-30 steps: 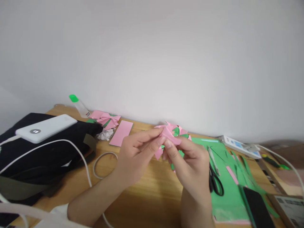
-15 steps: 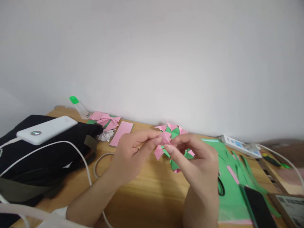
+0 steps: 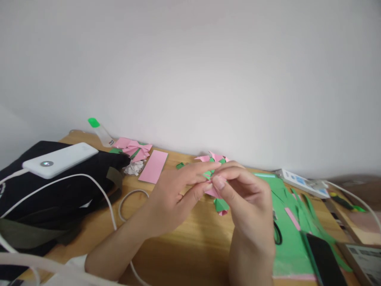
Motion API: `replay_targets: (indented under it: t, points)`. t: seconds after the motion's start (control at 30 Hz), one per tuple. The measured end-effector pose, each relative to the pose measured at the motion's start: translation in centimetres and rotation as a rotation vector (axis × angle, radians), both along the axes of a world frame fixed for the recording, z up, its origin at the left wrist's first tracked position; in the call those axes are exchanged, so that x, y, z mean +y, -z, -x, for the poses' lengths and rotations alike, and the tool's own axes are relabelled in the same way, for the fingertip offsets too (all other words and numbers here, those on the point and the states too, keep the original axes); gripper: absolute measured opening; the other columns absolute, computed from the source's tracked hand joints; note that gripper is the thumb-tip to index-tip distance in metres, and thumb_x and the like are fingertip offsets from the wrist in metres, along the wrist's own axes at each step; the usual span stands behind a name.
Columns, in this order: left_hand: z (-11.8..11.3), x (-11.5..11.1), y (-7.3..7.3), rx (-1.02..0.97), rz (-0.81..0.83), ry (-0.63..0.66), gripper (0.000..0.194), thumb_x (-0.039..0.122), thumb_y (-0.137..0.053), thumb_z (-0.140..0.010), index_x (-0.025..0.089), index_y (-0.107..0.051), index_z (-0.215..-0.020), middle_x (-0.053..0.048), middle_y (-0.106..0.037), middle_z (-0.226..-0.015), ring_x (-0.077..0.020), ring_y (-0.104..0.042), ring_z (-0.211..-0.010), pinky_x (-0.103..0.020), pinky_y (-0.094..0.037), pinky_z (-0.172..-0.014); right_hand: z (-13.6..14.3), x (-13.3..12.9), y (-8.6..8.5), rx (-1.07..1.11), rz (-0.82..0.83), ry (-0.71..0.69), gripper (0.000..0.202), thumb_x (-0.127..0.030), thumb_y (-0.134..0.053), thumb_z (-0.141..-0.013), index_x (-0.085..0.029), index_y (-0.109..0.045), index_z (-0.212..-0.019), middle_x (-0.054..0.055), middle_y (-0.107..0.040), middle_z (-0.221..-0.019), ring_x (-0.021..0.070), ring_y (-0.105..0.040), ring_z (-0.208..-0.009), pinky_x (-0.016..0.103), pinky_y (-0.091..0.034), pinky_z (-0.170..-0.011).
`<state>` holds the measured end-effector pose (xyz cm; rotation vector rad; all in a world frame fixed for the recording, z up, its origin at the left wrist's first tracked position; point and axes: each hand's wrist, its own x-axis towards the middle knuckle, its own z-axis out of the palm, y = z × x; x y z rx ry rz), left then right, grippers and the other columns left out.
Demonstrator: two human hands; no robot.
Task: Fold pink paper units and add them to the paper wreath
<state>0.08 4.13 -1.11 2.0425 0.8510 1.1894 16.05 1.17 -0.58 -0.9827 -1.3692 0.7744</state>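
Between the fingertips of both hands is a small folded piece of pink paper (image 3: pixel 213 193), mostly covered by the fingers. My left hand (image 3: pixel 178 194) pinches it from the left, and my right hand (image 3: pixel 245 192) pinches it from the right, the thumbs nearly meeting. Behind the hands, several folded pink and green paper pieces (image 3: pixel 218 156) lie near the wall, partly hidden. One green and pink folded piece (image 3: pixel 221 205) shows just below the fingers on the wooden table (image 3: pixel 190 250).
Left are a black bag (image 3: pixel 68 198) bearing a white power bank (image 3: pixel 61 159), a glue bottle (image 3: pixel 101 132), a pink paper rectangle (image 3: pixel 154 166) and crumpled white paper (image 3: pixel 133 168). Right are green paper sheets (image 3: pixel 288 254), a phone (image 3: pixel 324 258) and a power strip (image 3: pixel 302 183). White cables cross the left side.
My hands have come closer together around the pink paper. My left fingers now reach further over it, and less of the paper shows. A small green piece appears behind my left hand.
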Motion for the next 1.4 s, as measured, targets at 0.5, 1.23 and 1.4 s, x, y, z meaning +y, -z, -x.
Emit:
replay_targets:
  t: [0.5,1.23,1.4]
  points:
    - [-0.4,0.9,-0.7,-0.200,0.426,0.141,0.010,0.025,-0.061,-0.089,0.019,-0.065,-0.082,0.001,-0.071,-0.074,-0.0129,-0.069,-0.070,-0.019,-0.054,-0.063,0.1,0.4,-0.5,-0.276,-0.121,0.106,0.009,-0.016,-0.064,-0.086,-0.023,-0.067,-0.090,0.001,-0.065,-0.083,0.0156,-0.061,-0.079,0.033,-0.051,-0.072]
    - [0.1,0.8,-0.9,-0.195,0.439,0.134,0.012,0.026,-0.064,-0.086,0.018,-0.073,-0.083,0.000,-0.067,-0.067,-0.0124,-0.064,-0.063,-0.020,-0.051,-0.059,-1.3,1.1,0.2,0.074,0.059,-0.044,0.014,-0.027,-0.070,-0.083,-0.026,-0.075,-0.070,0.000,-0.071,-0.072,0.0149,-0.066,-0.070,0.029,-0.055,-0.063]
    - [0.1,0.7,-0.9,-0.218,0.444,0.146,0.012,0.025,-0.062,-0.088,0.019,-0.071,-0.084,0.001,-0.065,-0.068,-0.0113,-0.063,-0.065,-0.018,-0.050,-0.060,-1.4,0.9,-0.2,0.055,0.059,-0.099,0.013,-0.019,-0.072,-0.081,-0.028,-0.076,-0.072,-0.001,-0.072,-0.075,0.0153,-0.066,-0.075,0.031,-0.056,-0.070]
